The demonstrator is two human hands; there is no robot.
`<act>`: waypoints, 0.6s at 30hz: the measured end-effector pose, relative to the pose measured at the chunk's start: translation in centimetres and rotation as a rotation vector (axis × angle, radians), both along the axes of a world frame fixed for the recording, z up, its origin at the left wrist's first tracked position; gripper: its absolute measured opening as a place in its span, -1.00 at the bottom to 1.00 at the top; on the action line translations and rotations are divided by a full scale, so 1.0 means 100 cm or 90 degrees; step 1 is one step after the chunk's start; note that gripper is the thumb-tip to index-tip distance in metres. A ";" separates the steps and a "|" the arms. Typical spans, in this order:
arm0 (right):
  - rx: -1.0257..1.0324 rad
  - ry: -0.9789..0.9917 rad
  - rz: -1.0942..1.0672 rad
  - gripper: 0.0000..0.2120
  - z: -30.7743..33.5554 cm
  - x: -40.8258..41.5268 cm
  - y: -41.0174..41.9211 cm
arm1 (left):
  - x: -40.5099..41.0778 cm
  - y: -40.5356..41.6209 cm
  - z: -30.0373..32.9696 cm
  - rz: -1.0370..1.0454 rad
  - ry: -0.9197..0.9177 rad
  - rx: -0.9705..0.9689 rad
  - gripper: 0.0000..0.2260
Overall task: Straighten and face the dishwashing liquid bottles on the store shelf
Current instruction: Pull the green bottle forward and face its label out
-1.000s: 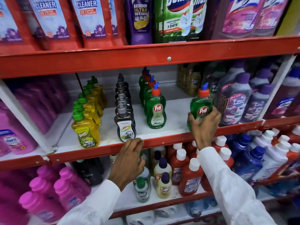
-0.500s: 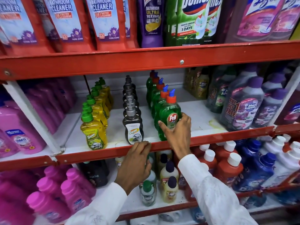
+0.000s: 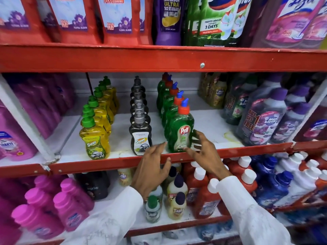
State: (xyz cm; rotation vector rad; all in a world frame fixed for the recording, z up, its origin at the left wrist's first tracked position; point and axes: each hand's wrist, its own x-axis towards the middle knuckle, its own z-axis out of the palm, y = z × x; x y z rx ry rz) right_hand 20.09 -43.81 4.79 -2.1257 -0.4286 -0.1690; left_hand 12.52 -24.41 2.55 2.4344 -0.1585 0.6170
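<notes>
Arms in white sleeves reach up to the shelf edge (image 3: 106, 165). Right hand (image 3: 205, 152) is spread, fingers loosely beside the front Pril bottle (image 3: 180, 131), gripping nothing. Left hand (image 3: 152, 170) lies open over the edge, left of that bottle, which stands upright facing out.

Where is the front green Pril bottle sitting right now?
In the head view, the front Pril bottle stands at the middle shelf's red front lip, heading the green row, right of the black Super bottle, between both open hands.
</notes>
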 end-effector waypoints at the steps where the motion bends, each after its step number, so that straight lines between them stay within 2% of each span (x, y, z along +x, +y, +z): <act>1: -0.030 -0.009 0.026 -0.37 0.002 0.004 -0.004 | 0.006 -0.005 0.003 0.001 0.006 -0.023 -0.53; 5: -0.053 -0.020 0.087 -0.52 0.001 0.019 -0.009 | 0.025 -0.018 0.008 0.030 0.015 -0.090 -0.54; 10: -0.016 -0.042 0.118 -0.51 -0.009 0.030 -0.013 | 0.033 -0.021 0.005 0.064 0.021 -0.172 -0.59; 18: 0.019 -0.034 0.120 -0.50 -0.018 0.034 -0.014 | 0.038 -0.021 -0.002 0.085 0.016 -0.187 -0.58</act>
